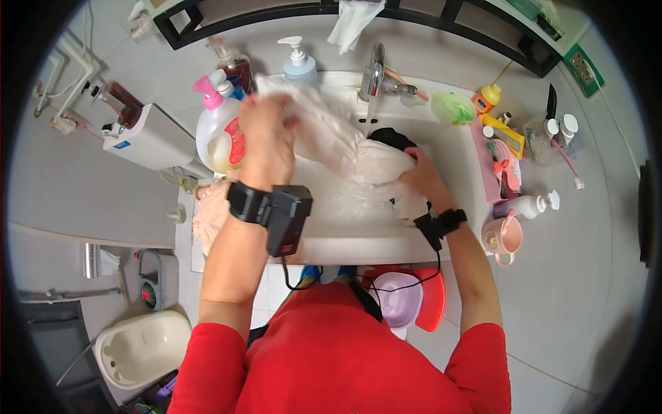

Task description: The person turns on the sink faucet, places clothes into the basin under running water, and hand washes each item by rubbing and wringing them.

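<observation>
White garment (345, 141) is in the sink (452, 148), stretched between both hands just below the faucet (374, 76), looks like so the cloth stays taut over the basin and near the spout. Left hand (265, 131) is clenched on the upper end, lifted over the sink's left rim beside the pink-capped detergent bottle (221, 134); right hand (424, 176) is closed on the lower bunch, pressing it down in the basin. Pink cloth (210, 214) sits on the left rim, pink cup (502, 237) on the right, both clear of the wet area.

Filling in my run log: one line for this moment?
left hand: lifts white cloth | right hand: presses cloth in sink | tap over basin
</observation>
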### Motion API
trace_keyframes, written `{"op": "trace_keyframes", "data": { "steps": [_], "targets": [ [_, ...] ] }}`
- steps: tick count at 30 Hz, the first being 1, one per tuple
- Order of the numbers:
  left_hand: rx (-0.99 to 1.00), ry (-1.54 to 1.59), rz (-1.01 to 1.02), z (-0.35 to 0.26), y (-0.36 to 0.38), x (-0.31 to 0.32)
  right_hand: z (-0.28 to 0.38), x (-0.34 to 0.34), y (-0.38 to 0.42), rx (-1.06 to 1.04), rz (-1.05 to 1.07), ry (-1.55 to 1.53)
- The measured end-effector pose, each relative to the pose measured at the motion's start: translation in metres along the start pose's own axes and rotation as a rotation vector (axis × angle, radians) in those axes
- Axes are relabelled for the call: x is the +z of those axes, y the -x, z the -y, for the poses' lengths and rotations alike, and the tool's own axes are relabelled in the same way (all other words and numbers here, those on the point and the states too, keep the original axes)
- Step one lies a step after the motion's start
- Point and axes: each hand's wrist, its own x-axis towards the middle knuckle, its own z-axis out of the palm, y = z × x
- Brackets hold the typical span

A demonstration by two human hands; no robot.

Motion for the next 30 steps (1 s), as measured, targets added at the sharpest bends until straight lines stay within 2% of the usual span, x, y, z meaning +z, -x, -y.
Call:
{"op": "trace_keyframes", "data": {
  "steps": [1,2,4,5,7,8,10,11,13,14,16,17,19,20,21,23,24,25,27,28,29,30],
  "targets": [
    [-0.058,-0.072,-0.025,0.024,-0.003,-0.006,0.005,-0.009,0.0,-0.052,-0.086,0.064],
    [-0.116,-0.145,-0.047,0.051,-0.008,-0.012,0.02,-0.021,0.001,-0.045,-0.087,0.071],
    [-0.377,-0.313,0.089,0.105,-0.029,-0.035,0.063,-0.038,0.003,0.011,0.029,-0.286],
    [-0.379,-0.31,0.097,0.107,-0.022,-0.032,0.077,-0.042,0.004,0.013,0.023,-0.281],
    [-0.426,-0.508,0.183,0.11,0.005,-0.023,0.101,-0.045,0.007,-0.194,-0.044,-0.271],
    [-0.296,-0.476,0.286,0.109,0.011,-0.018,0.116,-0.049,0.01,-0.191,-0.046,-0.267],
    [-0.001,-0.242,0.483,0.095,0.025,0.001,0.147,-0.06,0.019,-0.243,0.063,-0.541],
    [-0.004,-0.238,0.481,0.078,0.036,0.008,0.164,-0.068,0.023,-0.242,0.065,-0.538],
    [0.13,-0.018,0.746,0.048,0.054,0.02,0.188,-0.08,0.029,-0.271,0.113,-0.86],
    [0.131,-0.018,0.745,0.051,0.057,0.02,0.187,-0.08,0.028,-0.272,0.114,-0.86],
    [0.561,-0.162,0.699,0.061,0.059,0.017,0.18,-0.077,0.023,-0.413,-0.062,-0.839],
    [0.566,-0.162,0.696,0.071,0.061,0.013,0.168,-0.063,0.017,-0.418,-0.059,-0.84],
    [0.814,-0.499,0.597,0.094,0.068,0.004,0.151,-0.026,0.009,-0.312,-0.172,-0.847],
    [0.703,-0.334,0.589,0.103,0.069,0.004,0.149,-0.015,0.026,-0.095,0.082,-1.383],
    [0.699,-0.331,0.574,0.114,0.065,-0.001,0.147,-0.012,0.031,-0.09,0.096,-1.376],
    [0.138,-0.046,0.615,0.133,0.056,-0.014,0.142,-0.004,0.031,-0.005,0.223,-1.089],
    [0.029,0.003,0.614,0.13,0.057,-0.019,0.133,-0.013,0.028,-0.05,0.227,-0.866],
    [0.033,0.012,0.598,0.125,0.056,-0.024,0.113,-0.022,0.018,-0.069,0.295,-0.66],
    [-0.356,0.158,0.683,0.12,0.055,-0.032,0.094,-0.042,0.003,0.077,0.34,-0.363],
    [-0.456,0.26,0.726,0.121,0.053,-0.035,0.088,-0.035,-0.001,0.069,0.36,-0.351],
    [-0.446,0.271,0.709,0.124,0.05,-0.037,0.079,-0.027,-0.003,-0.054,0.309,-0.555],
    [-0.636,0.331,0.738,0.129,0.047,-0.038,0.079,-0.022,-0.004,-0.171,0.251,-0.764]
  ]
}}
